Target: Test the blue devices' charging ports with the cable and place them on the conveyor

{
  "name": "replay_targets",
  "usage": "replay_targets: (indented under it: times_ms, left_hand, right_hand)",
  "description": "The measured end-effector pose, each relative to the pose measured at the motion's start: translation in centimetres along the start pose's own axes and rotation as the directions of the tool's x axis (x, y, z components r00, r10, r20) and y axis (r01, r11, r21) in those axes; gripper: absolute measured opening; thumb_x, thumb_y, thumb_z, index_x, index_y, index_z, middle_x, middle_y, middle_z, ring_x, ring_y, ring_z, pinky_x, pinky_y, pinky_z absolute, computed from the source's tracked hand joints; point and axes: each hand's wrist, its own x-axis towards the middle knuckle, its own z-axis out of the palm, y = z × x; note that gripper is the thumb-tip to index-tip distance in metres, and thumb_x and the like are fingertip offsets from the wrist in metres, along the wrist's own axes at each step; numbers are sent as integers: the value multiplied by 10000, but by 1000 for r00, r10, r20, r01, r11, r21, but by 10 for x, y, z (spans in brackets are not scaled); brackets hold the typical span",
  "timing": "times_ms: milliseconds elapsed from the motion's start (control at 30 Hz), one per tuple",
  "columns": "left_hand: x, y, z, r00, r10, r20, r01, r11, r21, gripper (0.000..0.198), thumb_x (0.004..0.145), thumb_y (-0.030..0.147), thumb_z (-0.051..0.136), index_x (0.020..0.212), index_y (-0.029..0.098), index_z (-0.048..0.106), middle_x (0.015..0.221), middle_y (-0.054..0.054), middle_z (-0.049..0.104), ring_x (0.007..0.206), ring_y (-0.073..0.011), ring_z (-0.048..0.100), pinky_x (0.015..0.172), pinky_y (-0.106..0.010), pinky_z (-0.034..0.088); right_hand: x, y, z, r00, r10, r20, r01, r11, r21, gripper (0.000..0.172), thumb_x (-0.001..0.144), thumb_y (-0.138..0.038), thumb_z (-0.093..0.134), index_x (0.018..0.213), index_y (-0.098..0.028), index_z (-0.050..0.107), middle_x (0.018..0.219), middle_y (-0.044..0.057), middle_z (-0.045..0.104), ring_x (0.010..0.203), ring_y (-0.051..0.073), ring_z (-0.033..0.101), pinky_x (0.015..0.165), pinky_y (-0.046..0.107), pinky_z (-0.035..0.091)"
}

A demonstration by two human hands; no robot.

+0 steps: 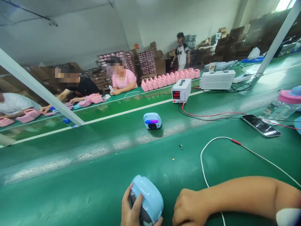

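Note:
In my left hand point(131, 207) is a light-blue portable speaker point(150, 197), tilted, with its dark grille partly behind my fingers. Just right of it, low over the green bench, my right hand point(188, 207) is curled into a fist. Its fingertips are turned away, so whatever they hold is hidden. A white cable point(204, 150) loops across the bench and passes under my right forearm. Farther forward stands a second light-blue speaker point(152, 121) with a purple-blue light strip glowing. Between the two speakers lie a small black piece point(181, 147) and a tiny yellowish piece point(173, 159).
A white power supply point(182, 91) with red digits trails red and black leads to the right. Beyond it is a white box point(217, 80). A phone point(261, 125) and a pink-lidded bottle point(282, 103) are at right. Co-workers sit across the line by pink cases point(169, 78).

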Motion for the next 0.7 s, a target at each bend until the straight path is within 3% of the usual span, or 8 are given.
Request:
replay_targets:
  times_ms: [133, 267, 400, 567, 633, 700]
  left_hand:
    - [38, 20, -5, 979, -55, 194, 33, 993, 115, 684, 595, 408, 705, 1221, 295, 454, 1348, -131, 253, 1157, -352, 458, 875, -537, 481]
    - [60, 33, -7, 936, -127, 329, 78, 984, 158, 689, 548, 394, 724, 1200, 315, 516, 1322, -105, 237, 1181, -359, 408, 931, -558, 433]
    - [64, 43, -7, 933, -209, 293, 163, 971, 175, 644, 548, 405, 708, 1155, 278, 535, 1285, -101, 257, 1167, -344, 381, 951, -554, 403]
    - [62, 48, -7, 943, -212, 258, 177, 972, 152, 610, 592, 410, 683, 1156, 256, 510, 1282, -104, 246, 1175, -338, 348, 948, -558, 392]
    - [61, 48, -7, 947, -206, 247, 172, 973, 154, 605, 599, 416, 680, 1156, 256, 504, 1290, -107, 241, 1181, -346, 344, 944, -568, 391]
    - [59, 48, -8, 949, -200, 244, 166, 974, 154, 612, 593, 411, 686, 1154, 254, 500, 1296, -108, 235, 1178, -349, 346, 946, -572, 390]
  right_hand:
    - [1, 2, -14, 998, 8, -57, -2, 994, 113, 126, 752, -177, 539, 849, -172, 619, 775, 5, 674, 707, 121, 610, 591, 205, 406]
    - [-2, -4, -21, 998, 7, -62, -4, 999, 50, 103, 742, -185, 557, 822, -184, 621, 754, 0, 666, 702, 131, 600, 558, 228, 375]
    - [-1, -7, -21, 997, 7, -73, -5, 999, 33, 73, 730, -172, 576, 786, -191, 620, 732, -6, 653, 670, 128, 577, 524, 244, 334]
    - [0, -7, -27, 988, 105, -117, -71, 960, 270, 119, 743, -118, 562, 827, -165, 632, 775, 0, 655, 692, 110, 562, 563, 212, 354]
    - [2, -8, -31, 979, 171, -109, -115, 910, 399, 123, 727, -99, 568, 810, -153, 640, 684, -16, 610, 635, 95, 526, 573, 201, 359]
    - [4, -7, -37, 952, 305, -33, -222, 759, 613, 101, 708, -110, 593, 788, -144, 644, 576, -41, 533, 547, 77, 470, 541, 192, 352]
